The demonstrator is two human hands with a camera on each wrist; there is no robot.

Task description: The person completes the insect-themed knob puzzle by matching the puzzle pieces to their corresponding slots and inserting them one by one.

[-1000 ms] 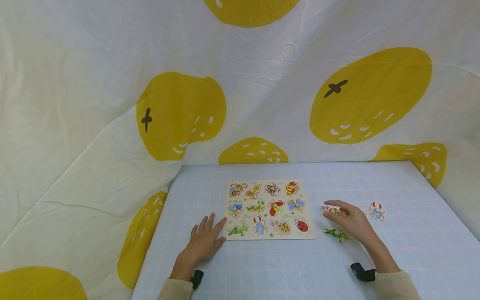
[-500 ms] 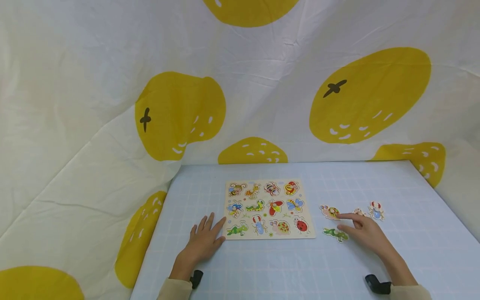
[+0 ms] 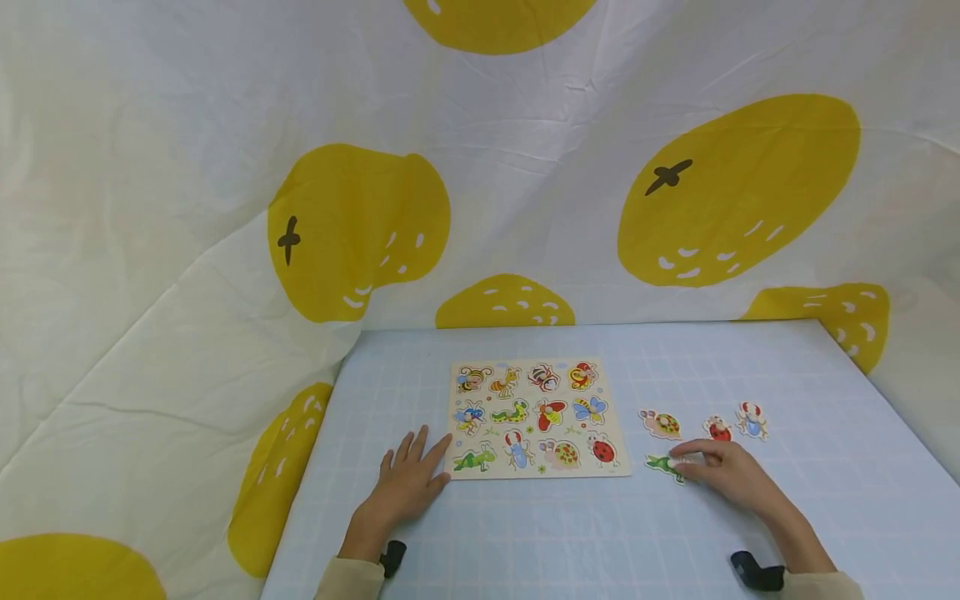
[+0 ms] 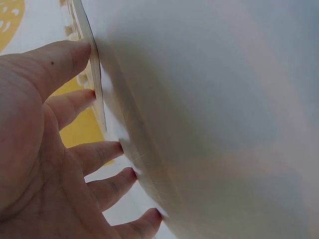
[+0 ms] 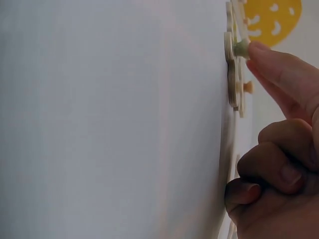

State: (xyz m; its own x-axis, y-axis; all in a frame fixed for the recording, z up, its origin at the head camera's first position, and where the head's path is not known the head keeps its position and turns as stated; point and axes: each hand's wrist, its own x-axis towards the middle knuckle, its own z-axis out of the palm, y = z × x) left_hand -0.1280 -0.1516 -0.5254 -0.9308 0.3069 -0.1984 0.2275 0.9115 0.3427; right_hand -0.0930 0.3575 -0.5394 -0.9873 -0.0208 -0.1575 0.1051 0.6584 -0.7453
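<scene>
In the head view my left hand rests with spread fingers at the lower left corner of a wooden insect puzzle board. The left wrist view shows its thumb and index finger touching the board's edge, with the other fingertips on the tabletop. My right hand is over a green grasshopper puzzle piece, right of the board. Thumb and index finger pinch the piece's green knob, as the right wrist view shows; its other fingers are curled. The piece lies flat, its right part hidden by the fingertips.
Beyond the grasshopper lies a snail piece. A ladybug piece and a stag beetle piece lie farther right. The pale blue tabletop ends at a white curtain with yellow fruit prints.
My right hand has let go of the snail piece, drawn back toward me, and taken the grasshopper's knob. The ladybug piece has come into sight. My left hand has stayed still.
</scene>
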